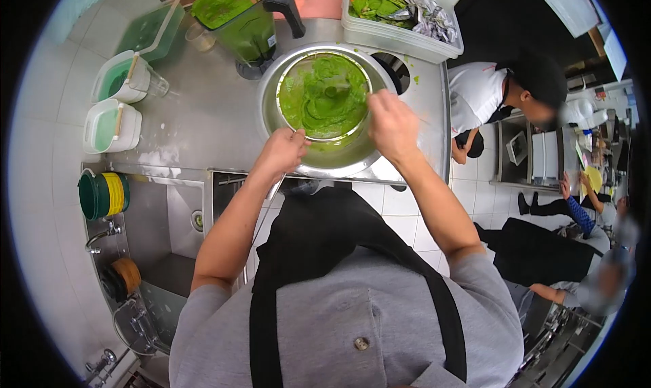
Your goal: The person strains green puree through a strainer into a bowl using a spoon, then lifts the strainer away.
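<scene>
A round strainer (283, 93) sits over a wide steel bowl (268, 117) on the counter. Thick green puree (325, 106) fills the strainer, and some green shows in the bowl below. My left hand (281, 150) is closed on the strainer's handle at its near edge. At the right rim, my right hand (393, 125) is closed around the handle of what looks like a ladle. Its head (332, 91) is coated in puree, so its exact shape is hard to make out.
Behind the bowl stands a blender jug (247, 32) with green puree inside. A white tub (400, 39) of leaves and crumpled foil is at the back right. Plastic containers (112, 127) line the left wall above a sink (178, 218). A co-worker (478, 93) bends at the right.
</scene>
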### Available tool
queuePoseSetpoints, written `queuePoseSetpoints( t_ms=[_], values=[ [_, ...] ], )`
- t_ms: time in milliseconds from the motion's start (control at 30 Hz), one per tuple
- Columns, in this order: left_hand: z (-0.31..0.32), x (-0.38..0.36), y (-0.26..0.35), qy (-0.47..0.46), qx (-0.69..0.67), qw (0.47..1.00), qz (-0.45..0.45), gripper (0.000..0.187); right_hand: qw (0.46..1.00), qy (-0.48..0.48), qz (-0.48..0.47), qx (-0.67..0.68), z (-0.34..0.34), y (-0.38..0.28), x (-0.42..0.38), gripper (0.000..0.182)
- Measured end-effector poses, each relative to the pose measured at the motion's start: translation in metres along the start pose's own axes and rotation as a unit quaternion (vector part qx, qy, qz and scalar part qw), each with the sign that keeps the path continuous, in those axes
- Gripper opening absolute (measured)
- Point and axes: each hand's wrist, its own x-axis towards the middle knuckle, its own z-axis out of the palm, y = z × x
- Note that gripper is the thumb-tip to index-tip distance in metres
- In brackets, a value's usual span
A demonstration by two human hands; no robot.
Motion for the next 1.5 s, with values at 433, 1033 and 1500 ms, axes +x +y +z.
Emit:
queuePoseSetpoints(
  t_ms=[433,1033,1500],
  values=[
    [0.004,0.002,0.007,-0.085,-0.058,0.995,0.013,0.024,0.981,-0.020,0.136,0.139,0.006,0.006,-0.014,0.018],
    [0.105,0.228,0.207,0.244,0.690,0.577,0.363,0.029,0.882,0.282,0.342,0.160,-0.005,0.078,0.044,0.010],
    [0.121,0.192,0.229,0.200,0.639,0.682,0.292,0.065,0.847,0.265,0.417,0.198,0.033,0.096,0.043,0.010]
  ],
)
